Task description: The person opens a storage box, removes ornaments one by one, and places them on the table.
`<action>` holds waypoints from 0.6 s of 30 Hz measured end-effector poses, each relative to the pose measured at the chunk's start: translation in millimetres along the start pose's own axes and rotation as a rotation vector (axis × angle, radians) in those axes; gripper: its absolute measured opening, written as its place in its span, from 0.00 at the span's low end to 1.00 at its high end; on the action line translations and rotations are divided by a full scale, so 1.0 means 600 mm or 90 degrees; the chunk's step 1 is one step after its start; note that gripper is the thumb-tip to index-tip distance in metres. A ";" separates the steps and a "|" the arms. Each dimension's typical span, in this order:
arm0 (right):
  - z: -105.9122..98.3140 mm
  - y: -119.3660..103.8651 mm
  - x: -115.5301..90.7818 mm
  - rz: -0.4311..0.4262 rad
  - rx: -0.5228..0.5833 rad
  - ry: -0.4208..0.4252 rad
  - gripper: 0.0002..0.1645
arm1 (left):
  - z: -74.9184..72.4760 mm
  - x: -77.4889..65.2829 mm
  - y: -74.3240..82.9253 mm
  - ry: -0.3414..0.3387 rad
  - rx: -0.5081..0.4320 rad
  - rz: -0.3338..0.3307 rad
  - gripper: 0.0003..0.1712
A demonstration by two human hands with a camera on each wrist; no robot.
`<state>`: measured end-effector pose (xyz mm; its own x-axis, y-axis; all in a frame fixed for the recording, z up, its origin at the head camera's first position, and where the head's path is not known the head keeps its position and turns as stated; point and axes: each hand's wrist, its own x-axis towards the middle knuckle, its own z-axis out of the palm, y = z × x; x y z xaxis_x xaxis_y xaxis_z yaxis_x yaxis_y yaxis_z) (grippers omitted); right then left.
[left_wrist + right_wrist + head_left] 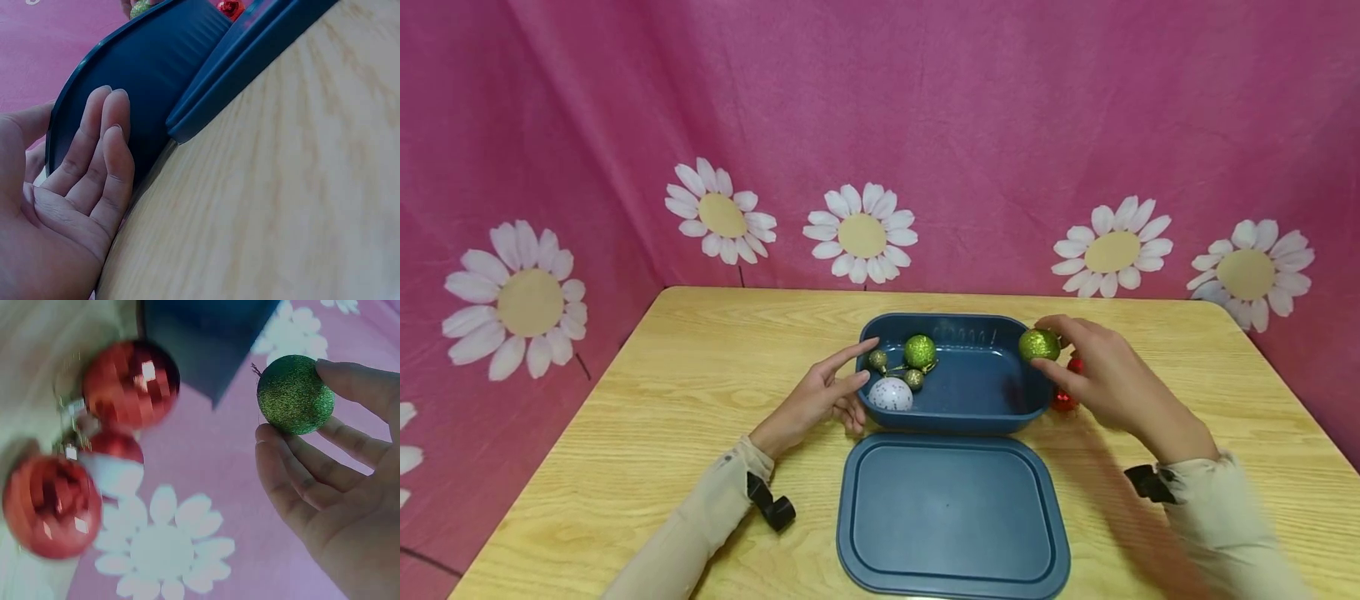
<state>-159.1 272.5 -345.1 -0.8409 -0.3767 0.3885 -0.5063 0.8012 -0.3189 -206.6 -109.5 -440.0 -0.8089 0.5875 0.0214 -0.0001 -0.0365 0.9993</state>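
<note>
In the head view my right hand pinches a green glitter Christmas ball between thumb and fingers, above the right end of a dark blue plastic container. The right wrist view shows that green ball at the fingertips. At the container's left end rests my left hand, thumb and forefinger at the rim, the other fingers loosely bent along the outer wall. Inside lie another green ball, two small gold-green balls and a white speckled ball.
Red shiny ornaments lie on the table just right of the container; the right wrist view shows several red balls there. A blue lid lies flat in front of the container. Behind the wooden table hangs a pink daisy-print cloth.
</note>
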 end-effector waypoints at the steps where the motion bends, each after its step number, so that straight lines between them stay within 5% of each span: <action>1: -0.007 0.004 -0.001 0.003 -0.004 0.007 0.25 | 0.000 0.000 0.001 0.000 0.001 0.000 0.31; 18: -0.061 0.109 -0.029 0.122 -0.016 0.042 0.25 | 0.002 -0.002 0.003 -0.002 -0.001 0.002 0.31</action>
<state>-170.2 348.4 -341.1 -0.9069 -0.1851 0.3786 -0.3320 0.8672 -0.3712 -205.2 -109.2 -438.2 -0.8067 0.5904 0.0250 0.0022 -0.0393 0.9992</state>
